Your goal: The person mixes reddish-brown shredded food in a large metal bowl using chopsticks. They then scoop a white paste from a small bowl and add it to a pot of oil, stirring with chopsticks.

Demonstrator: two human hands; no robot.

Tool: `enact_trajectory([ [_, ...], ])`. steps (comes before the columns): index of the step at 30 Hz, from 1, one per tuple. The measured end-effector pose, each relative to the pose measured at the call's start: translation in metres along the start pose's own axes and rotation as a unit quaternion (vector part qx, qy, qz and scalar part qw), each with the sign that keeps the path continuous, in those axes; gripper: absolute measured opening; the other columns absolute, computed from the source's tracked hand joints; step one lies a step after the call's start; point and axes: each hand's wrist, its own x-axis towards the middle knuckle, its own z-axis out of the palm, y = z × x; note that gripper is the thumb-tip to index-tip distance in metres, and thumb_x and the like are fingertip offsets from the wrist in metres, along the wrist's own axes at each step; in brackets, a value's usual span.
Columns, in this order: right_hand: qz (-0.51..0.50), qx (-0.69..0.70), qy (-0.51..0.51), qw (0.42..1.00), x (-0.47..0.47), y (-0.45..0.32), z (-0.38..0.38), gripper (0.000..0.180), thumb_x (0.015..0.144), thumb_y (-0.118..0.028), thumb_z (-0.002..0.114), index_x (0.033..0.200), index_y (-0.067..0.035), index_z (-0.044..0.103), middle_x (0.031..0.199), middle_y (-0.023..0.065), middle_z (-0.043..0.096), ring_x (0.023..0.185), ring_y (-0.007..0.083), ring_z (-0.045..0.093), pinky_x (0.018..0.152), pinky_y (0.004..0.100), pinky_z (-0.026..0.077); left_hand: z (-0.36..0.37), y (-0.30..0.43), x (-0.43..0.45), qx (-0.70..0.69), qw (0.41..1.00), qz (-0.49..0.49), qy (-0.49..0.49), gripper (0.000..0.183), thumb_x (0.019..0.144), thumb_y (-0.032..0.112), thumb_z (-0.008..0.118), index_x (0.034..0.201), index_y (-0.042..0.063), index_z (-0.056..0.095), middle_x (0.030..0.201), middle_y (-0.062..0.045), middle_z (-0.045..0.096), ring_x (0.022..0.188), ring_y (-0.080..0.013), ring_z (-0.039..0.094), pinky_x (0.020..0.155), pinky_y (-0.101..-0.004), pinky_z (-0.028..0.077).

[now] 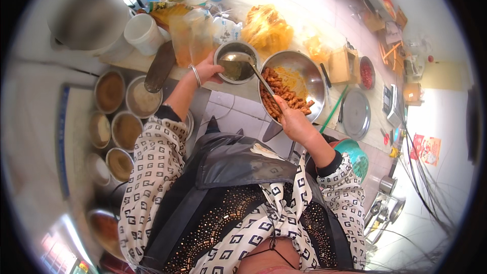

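Note:
My left hand grips the rim of a small steel pot from its left side. In the pot lies a greenish, wet-looking content that I cannot identify. A metal ladle has its bowl inside the pot, and my right hand is closed around its handle. That handle passes over a wide steel bowl just right of the pot. Reddish-brown seasoned food strips fill the bowl's left and lower part, with orange sauce smeared on its inner wall.
Behind the pot stand plastic bags, a yellow bag and a white bucket. Several powder-filled bowls sit at left. On the right are a wooden box, a round metal lid, a scale and red-handled scissors.

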Motion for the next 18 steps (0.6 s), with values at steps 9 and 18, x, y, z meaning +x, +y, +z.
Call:
enact_trajectory([
  [9, 0.006, 0.011, -0.039, 0.999, 0.000, -0.006, -0.003, 0.061, 0.080, -0.001, 0.043, 0.137, -0.007, 0.023, 0.088, 0.0307, 0.057, 0.075, 0.0444, 0.057, 0.072, 0.0491, 0.043, 0.067, -0.046, -0.005, -0.169, 0.966, 0.007, 0.194, 0.079, 0.078, 0.004, 0.049, 0.136, 0.027, 0.002, 0.116, -0.017, 0.042, 0.077, -0.0302, 0.058, 0.062, -0.0469, 0.055],
  [18, 0.041, -0.013, -0.090, 0.995, -0.002, -0.015, -0.014, 0.063, 0.080, -0.001, 0.040, 0.139, -0.010, 0.022, 0.089, 0.0311, 0.057, 0.078, 0.0443, 0.057, 0.076, 0.0502, 0.041, 0.037, -0.016, -0.022, -0.091, 0.987, -0.046, 0.125, 0.082, 0.077, 0.003, 0.054, 0.137, 0.027, 0.003, 0.112, -0.014, 0.049, 0.070, -0.0277, 0.061, 0.054, -0.0436, 0.055],
])
